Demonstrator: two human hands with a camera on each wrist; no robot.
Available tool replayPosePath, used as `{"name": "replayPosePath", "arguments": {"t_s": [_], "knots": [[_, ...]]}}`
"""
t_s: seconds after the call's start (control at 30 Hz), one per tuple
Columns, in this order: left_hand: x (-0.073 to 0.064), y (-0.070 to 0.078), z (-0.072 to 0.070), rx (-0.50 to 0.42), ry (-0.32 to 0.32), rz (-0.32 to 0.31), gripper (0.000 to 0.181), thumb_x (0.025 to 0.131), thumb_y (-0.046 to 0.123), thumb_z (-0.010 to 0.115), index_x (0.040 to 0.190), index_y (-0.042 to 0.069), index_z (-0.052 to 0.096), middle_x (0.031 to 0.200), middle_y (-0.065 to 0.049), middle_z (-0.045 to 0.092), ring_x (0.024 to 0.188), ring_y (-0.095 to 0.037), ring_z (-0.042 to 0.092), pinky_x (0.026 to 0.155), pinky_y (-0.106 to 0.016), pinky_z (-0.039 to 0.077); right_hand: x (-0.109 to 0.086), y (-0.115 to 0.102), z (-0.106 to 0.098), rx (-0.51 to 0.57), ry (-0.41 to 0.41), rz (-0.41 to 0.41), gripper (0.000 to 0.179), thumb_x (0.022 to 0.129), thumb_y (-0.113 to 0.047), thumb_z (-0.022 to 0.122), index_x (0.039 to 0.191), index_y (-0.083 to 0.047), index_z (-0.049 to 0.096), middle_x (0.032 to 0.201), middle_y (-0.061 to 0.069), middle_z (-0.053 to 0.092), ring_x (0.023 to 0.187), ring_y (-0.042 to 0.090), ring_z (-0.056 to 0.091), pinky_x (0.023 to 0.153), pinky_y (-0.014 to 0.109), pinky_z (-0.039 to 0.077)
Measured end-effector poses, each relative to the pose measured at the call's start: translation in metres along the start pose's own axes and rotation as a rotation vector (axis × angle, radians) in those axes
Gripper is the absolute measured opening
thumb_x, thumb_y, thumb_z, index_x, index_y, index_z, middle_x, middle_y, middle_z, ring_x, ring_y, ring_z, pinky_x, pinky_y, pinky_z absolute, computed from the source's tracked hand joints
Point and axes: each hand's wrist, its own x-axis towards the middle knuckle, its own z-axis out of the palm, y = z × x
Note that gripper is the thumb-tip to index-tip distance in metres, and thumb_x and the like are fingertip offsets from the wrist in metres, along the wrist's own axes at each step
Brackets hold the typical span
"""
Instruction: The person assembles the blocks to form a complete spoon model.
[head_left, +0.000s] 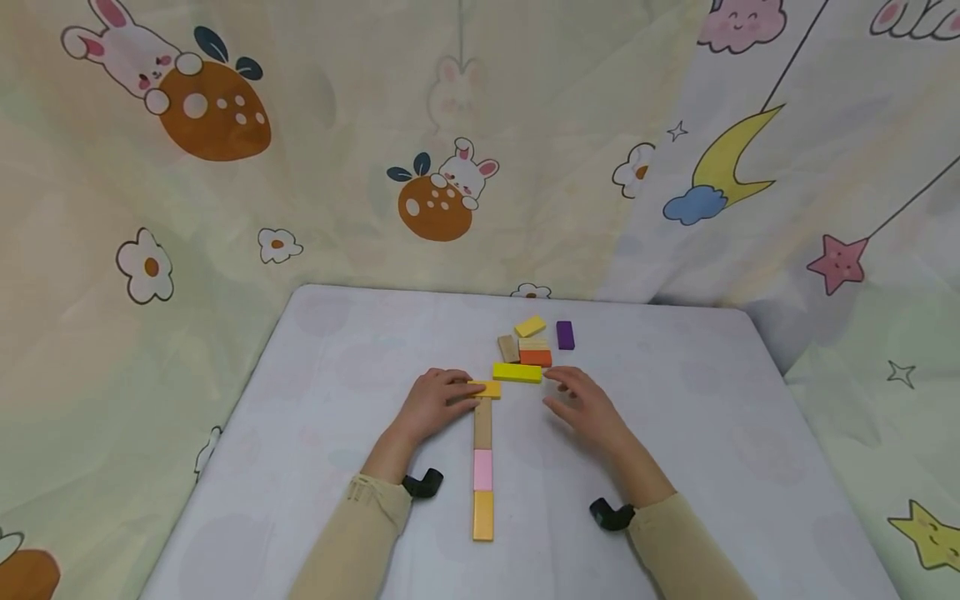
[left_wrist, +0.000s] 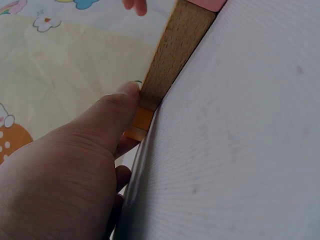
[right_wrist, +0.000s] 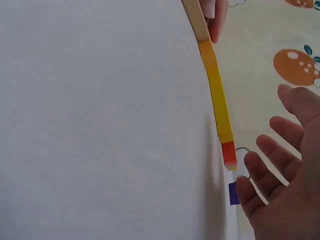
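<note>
My left hand point(head_left: 435, 404) pinches an orange block point(head_left: 491, 390) lying crosswise at the far end of a row of blocks. In the left wrist view, the thumb of the left hand point(left_wrist: 65, 165) is on the near side of that orange block point(left_wrist: 142, 119), with fingertips behind it. A plain wooden block point(head_left: 483, 423), a pink block point(head_left: 483, 470) and another orange block point(head_left: 483, 515) run in line toward me. My right hand point(head_left: 588, 408) holds nothing; its fingers are spread and loosely bent, close to the right end of a bright yellow block point(head_left: 517, 372).
Behind the yellow block lie an orange-red block point(head_left: 536, 357), pale wooden pieces point(head_left: 534, 343), a tan block point(head_left: 508, 348) and a tilted yellow block point(head_left: 530, 326). A purple block point(head_left: 566, 335) sits to their right. The white-covered table point(head_left: 337, 333) meets a printed cloth backdrop point(head_left: 337, 200).
</note>
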Motion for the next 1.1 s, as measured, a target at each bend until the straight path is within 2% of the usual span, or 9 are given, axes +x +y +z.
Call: {"name": "replayPosePath", "arguments": {"t_s": [0.13, 0.37, 0.77, 1.1], "knots": [[0.0, 0.001, -0.002, -0.016, -0.001, 0.011, 0.036, 0.094, 0.051, 0.06, 0.128, 0.039, 0.066, 0.129, 0.006, 0.064, 0.119, -0.023, 0.055, 0.102, -0.045, 0.042, 0.016, 0.01, -0.002, -0.021, -0.014, 0.062, 0.045, 0.095, -0.035, 0.066, 0.137, -0.024, 0.056, 0.138, -0.001, 0.056, 0.114, 0.022, 0.054, 0.102, 0.047, 0.049], [0.0, 0.0, 0.001, 0.006, 0.001, 0.008, 0.037, 0.095, 0.053, 0.059, 0.129, 0.041, 0.065, 0.129, 0.008, 0.063, 0.121, -0.021, 0.054, 0.104, -0.044, 0.042, 0.035, 0.023, 0.005, -0.009, -0.035, 0.099, 0.047, 0.094, -0.042, 0.066, 0.137, -0.028, 0.055, 0.138, 0.0, 0.057, 0.119, 0.025, 0.055, 0.106, 0.049, 0.046], [0.0, -0.001, -0.001, -0.01, 0.019, 0.013, 0.036, 0.094, 0.05, 0.062, 0.128, 0.039, 0.066, 0.129, 0.007, 0.064, 0.118, -0.022, 0.054, 0.102, -0.045, 0.043, 0.046, 0.018, 0.015, -0.017, -0.02, 0.177, 0.045, 0.092, -0.034, 0.069, 0.135, -0.034, 0.056, 0.135, 0.001, 0.057, 0.115, 0.026, 0.054, 0.103, 0.051, 0.047], [0.0, 0.001, -0.001, -0.002, 0.017, 0.014, 0.036, 0.094, 0.052, 0.06, 0.128, 0.041, 0.065, 0.129, 0.007, 0.064, 0.12, -0.022, 0.055, 0.103, -0.045, 0.043, 0.05, 0.018, 0.019, -0.072, -0.001, 0.136, 0.043, 0.093, -0.031, 0.069, 0.134, -0.031, 0.059, 0.134, 0.004, 0.059, 0.119, 0.028, 0.054, 0.104, 0.052, 0.046]]}}
